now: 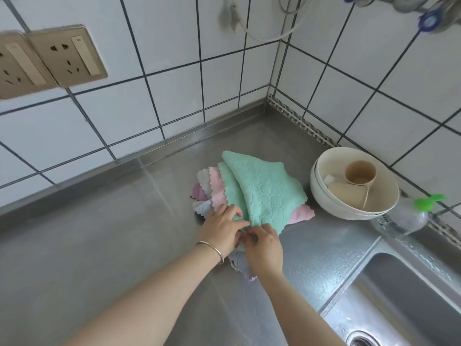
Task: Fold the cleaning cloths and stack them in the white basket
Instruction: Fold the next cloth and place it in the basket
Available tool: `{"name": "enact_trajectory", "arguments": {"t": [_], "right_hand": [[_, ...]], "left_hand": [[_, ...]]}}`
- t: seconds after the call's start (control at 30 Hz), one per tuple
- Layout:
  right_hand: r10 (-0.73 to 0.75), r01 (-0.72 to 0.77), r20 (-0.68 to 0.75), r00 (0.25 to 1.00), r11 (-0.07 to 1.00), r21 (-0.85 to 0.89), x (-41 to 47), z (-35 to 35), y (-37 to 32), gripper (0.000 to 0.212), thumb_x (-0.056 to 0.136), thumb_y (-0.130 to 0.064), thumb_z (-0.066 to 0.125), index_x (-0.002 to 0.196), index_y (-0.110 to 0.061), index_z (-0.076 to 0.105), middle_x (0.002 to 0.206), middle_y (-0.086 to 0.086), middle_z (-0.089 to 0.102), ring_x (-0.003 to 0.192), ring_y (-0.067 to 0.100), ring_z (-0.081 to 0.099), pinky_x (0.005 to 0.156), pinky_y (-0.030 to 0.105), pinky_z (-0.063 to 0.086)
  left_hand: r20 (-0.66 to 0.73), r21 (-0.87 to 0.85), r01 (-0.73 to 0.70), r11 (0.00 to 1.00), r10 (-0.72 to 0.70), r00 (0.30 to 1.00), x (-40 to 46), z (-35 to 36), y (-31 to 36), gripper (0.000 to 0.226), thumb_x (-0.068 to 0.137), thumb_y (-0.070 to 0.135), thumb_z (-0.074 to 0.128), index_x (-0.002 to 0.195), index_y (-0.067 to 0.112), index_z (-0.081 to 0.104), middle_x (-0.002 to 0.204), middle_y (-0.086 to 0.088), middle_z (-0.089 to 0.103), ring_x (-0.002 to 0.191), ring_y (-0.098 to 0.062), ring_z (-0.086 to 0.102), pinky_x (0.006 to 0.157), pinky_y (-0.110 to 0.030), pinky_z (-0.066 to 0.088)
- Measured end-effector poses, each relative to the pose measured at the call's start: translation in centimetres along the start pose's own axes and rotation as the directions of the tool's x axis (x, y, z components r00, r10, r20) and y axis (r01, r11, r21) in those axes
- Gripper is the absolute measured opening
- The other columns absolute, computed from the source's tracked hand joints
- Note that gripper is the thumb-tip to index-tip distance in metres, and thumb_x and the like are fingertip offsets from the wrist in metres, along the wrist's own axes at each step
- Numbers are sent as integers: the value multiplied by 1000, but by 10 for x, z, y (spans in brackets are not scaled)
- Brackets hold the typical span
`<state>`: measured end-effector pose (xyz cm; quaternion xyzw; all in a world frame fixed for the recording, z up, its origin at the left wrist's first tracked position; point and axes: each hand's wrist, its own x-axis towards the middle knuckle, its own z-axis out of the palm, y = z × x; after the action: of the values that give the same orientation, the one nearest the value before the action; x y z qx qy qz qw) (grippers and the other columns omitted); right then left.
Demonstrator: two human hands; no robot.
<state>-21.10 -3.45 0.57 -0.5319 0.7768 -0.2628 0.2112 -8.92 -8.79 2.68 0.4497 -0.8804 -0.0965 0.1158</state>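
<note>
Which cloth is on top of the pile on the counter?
The green cloth: it drapes over the pink cloth, the grey cloth and the rest, which only peek out at its edges.

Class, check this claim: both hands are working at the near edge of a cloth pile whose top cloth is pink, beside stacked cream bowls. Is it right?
Not quite: the top cloth is green, not pink, as the head view shows. The left hand and right hand do work at its near edge, beside the stacked cream bowls.
</note>
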Motion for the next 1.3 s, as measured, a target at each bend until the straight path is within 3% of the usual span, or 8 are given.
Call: {"name": "enact_trajectory", "arguments": {"t": [0.1,0.3,0.4,0.53,0.67,0.87,1.13,1.3], "right_hand": [[19,-12,-50,999,989,145,0,-15,-6,15,86,-16,53,80,-7,63,83,-2,51,83,27,54,68,35,44],[-433,429,-116,894,901,-54,3,-77,-39,13,79,-7,47,79,-19,41,57,2,52,52,21,45,50,30,35],[-485,486,41,874,873,-48,7,-119,-74,30,86,-31,32,85,-10,54,63,6,58,56,29,50,51,33,36],[-563,569,127,817,822,-13,3,-162,-125,10,93,-14,46,86,-15,55,67,2,57,62,22,46,62,37,40],[-583,571,142,800,812,116,-5,-190,-174,23,93,-18,52,76,-32,45,61,-14,50,57,-2,48,53,11,37],[-465,571,488,739,817,-86,-7,-172,-226,27,83,-32,66,72,-22,43,67,-6,44,61,14,41,52,24,29],[-517,585,338,786,800,-137,-25,-54,-284,36,89,-19,50,56,-18,37,62,-2,44,69,24,47,53,30,28],[-661,662,43,749,748,-50,-63,-32,-321,20,91,-13,50,97,-12,69,98,7,63,93,29,56,67,31,41]], "left_hand": [[-21,33,-68,997,69,997,9,-6,1,20,68,31,53,72,36,72,84,13,65,83,-14,51,58,-29,49],[-8,-31,54,998,-54,998,32,-38,-3,40,74,42,34,92,32,68,93,12,69,104,-17,56,96,-41,35],[-90,-91,172,981,-180,980,30,-51,-23,40,71,30,37,97,31,67,99,8,70,104,-18,59,89,-34,38],[-130,-397,361,844,-441,888,1,-76,-56,42,73,31,37,100,23,68,99,-5,71,95,-26,63,74,-29,42],[-233,-612,330,718,-563,793,-47,-133,-76,43,70,41,42,88,11,67,76,-8,65,72,-18,53,58,-17,36],[-330,-532,391,751,-609,722,-153,-225,-123,31,70,44,55,64,14,60,65,-15,62,60,-11,45,53,-15,34],[-281,-381,639,668,-742,608,-263,-292,-188,31,82,22,68,60,40,55,76,1,66,80,-21,62,71,-21,41],[-519,-319,625,712,-683,514,-310,-330,-199,5,84,18,65,86,20,68,82,0,67,72,-12,57,66,-17,39]]}}
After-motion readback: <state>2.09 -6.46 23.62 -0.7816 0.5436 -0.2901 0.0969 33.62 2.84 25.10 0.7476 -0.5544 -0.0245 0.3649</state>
